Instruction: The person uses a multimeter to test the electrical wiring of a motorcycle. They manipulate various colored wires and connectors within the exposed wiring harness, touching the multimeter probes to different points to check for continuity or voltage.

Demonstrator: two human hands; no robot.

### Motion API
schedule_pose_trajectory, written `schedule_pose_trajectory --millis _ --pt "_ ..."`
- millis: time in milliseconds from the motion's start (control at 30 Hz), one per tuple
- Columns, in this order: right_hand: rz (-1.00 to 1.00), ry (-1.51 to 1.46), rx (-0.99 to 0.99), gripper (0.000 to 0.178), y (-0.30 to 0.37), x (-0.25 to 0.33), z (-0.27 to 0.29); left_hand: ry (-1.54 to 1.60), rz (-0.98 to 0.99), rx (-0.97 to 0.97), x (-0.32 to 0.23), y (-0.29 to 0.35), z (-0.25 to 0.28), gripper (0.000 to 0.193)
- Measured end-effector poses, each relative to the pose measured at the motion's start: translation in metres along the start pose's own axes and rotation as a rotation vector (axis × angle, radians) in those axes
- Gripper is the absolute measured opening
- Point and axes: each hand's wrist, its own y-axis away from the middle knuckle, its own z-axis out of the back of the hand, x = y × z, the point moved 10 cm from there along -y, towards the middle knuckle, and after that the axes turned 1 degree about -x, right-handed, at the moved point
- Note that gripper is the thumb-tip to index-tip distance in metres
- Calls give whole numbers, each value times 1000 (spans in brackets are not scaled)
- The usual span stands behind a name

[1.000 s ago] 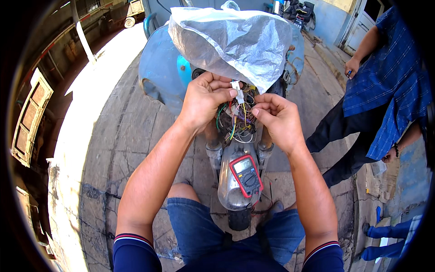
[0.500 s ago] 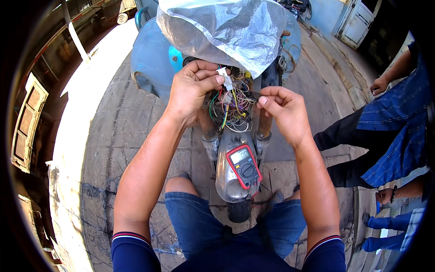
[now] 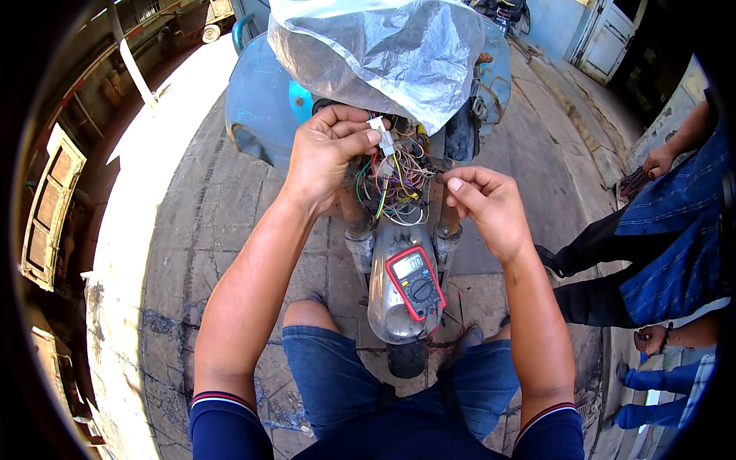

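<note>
Between its thumb and fingers my left hand [image 3: 323, 157] pinches a white plastic wiring connector [image 3: 381, 136], with wires running down from it. Below and beside it spreads a tangle of coloured wires [image 3: 395, 180] at the front of a motorbike. My right hand [image 3: 492, 211] is at the right edge of this tangle, thumb and forefinger pressed together. Something thin and dark shows at its fingertips, too small to name. A red and black multimeter [image 3: 415, 284], its screen lit, lies on the metal front mudguard [image 3: 389, 308] below the wires.
Crumpled clear plastic sheeting [image 3: 383, 57] covers the motorbike above the wires. Fork legs [image 3: 448, 222] flank the mudguard. At right stands a person in a blue checked shirt [image 3: 667, 207]; another person's legs [image 3: 659, 391] show lower right. Test leads [image 3: 460, 322] hang beside the multimeter.
My right hand has moved slightly down and away from the connector. My left hand keeps hold of the connector. The person at right has shifted a hand.
</note>
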Motion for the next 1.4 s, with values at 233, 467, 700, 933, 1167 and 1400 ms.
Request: schedule_pose_trajectory --millis 233,467,700,933,1167,1400 --pt "52 16 -2 16 3 2 -1 20 16 41 -3 4 -8 25" --pt "137 -422 199 23 30 18 1 36 -13 82 -20 11 5 22" --pt "-12 -274 301 22 84 -32 29 -29 22 59 -16 28 19 26" --pt "-175 -129 199 21 118 -92 54 65 50 -1 6 41 43 23" --pt "-143 -227 120 25 123 -98 64 26 173 -54 67 95 31 22" --pt "-112 -226 133 23 125 -92 51 -34 181 -104 73 108 4 23"
